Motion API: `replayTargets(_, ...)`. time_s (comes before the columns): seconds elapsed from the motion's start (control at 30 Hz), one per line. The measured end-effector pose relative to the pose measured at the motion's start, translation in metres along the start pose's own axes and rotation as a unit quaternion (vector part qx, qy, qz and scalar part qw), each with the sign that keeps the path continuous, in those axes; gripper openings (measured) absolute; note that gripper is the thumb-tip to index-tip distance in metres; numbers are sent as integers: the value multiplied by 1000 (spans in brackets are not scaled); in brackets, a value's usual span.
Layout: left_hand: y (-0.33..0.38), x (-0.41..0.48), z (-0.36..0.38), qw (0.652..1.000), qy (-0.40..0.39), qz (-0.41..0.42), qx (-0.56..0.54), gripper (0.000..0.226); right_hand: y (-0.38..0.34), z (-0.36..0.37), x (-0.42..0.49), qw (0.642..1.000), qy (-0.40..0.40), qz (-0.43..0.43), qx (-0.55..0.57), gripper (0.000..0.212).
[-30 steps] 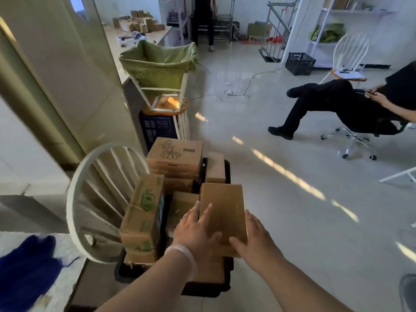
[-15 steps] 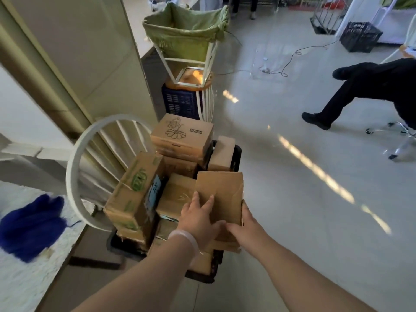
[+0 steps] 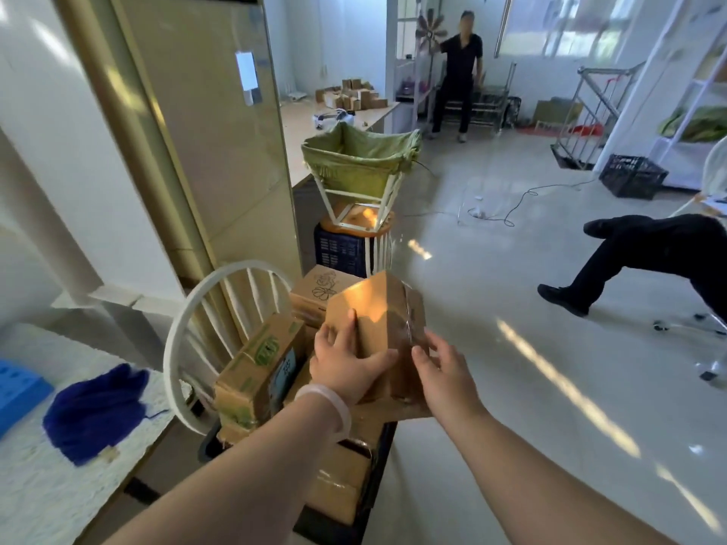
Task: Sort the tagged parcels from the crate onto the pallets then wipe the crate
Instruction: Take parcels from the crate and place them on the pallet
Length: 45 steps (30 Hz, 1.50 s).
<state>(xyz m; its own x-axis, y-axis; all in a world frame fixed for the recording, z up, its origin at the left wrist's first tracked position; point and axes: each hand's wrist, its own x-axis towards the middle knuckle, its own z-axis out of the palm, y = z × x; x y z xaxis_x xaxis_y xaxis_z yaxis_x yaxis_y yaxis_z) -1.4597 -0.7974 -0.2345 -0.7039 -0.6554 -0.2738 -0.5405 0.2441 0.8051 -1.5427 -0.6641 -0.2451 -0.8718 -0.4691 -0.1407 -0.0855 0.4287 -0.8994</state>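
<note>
A plain brown cardboard parcel (image 3: 383,328) is lifted above a black crate (image 3: 377,458) packed with several more cardboard parcels. My left hand (image 3: 346,365) grips the parcel's near left face, thumb across its front. On the parcel's right side my right hand (image 3: 444,367) holds it with curled fingers. A parcel with green print (image 3: 257,371) stands on edge at the crate's left. Behind the lifted one lies a parcel with a flower drawing (image 3: 318,289). Tags are not legible.
A white round-backed chair (image 3: 196,328) stands left of the crate. A dark blue cloth (image 3: 94,411) lies on a white surface at the left. Beyond are a green-lined basket frame (image 3: 360,163) on a stool, a seated person's legs (image 3: 645,253) and a standing person (image 3: 458,68).
Both hands have raised the plain parcel out of the crate and tilted it upward. My head has lifted, bringing the far end of the room into view.
</note>
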Motion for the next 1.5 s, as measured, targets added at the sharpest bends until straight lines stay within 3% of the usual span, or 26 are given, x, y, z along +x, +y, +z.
replayTargets(0.1, 8, -4, -11, 996, -12, 40, -79, 101, -11, -6, 3, 997, -31, 29, 63, 50)
replayTargets(0.2, 8, -8, -15, 990, -31, 37, -134, 86, -19, -6, 3, 994, -63, 34, 88, 48)
replayTargets(0.37, -2, -18, -28, 993, 21, 11, -114, 58, -27, -1, -2, 994, -99, -2, 47, 56)
replayTargets(0.43, -3, -23, -30, 996, 49, 3, -77, 76, -32, 7, -4, 993, -108, -46, 5, 52)
replayTargets(0.53, -5, -28, -33, 995, 48, -27, -78, 138, -40, 22, -11, 987, -119, -109, -6, 39)
replayTargets(0.6, -7, -33, -41, 992, 64, -58, -88, 150, -44, 31, -19, 976, -129, -172, -26, 39)
replayTargets(0.67, -12, -39, -52, 987, 89, -83, -106, 138, -48, 39, -24, 964, -141, -220, -46, 41)
replayTargets(0.73, -20, -46, -68, 983, 112, -81, -123, 126, -56, 49, -28, 959, -165, -223, -54, 29)
replayTargets(0.87, -44, -62, -105, 965, 116, -70, -224, 127, -73, 72, -31, 945, -129, -280, -111, 45)
replayTargets(1.0, -64, -82, -134, 932, 119, -66, -335, 102, -96, 92, -40, 975, -175, -129, -45, 79)
replayTargets(1.07, -73, -91, -145, 925, 126, -79, -350, 81, -106, 107, -50, 972, -209, -88, -60, 83)
replayTargets(1.13, -85, -100, -156, 926, 156, -92, -331, 67, -112, 124, -61, 968, -221, -87, -78, 83)
replayTargets(1.23, -111, -112, -177, 939, 261, -104, -199, 64, -120, 152, -83, 962, -240, -105, -77, 82)
replayTargets(1.33, -138, -130, -202, 940, 312, -131, -41, 75, -127, 186, -109, 944, -278, -159, -74, 69)
replayTargets(1.5, -176, -167, -240, 937, 288, -173, -98, 135, -140, 246, -161, 904, -336, -262, -34, 43)
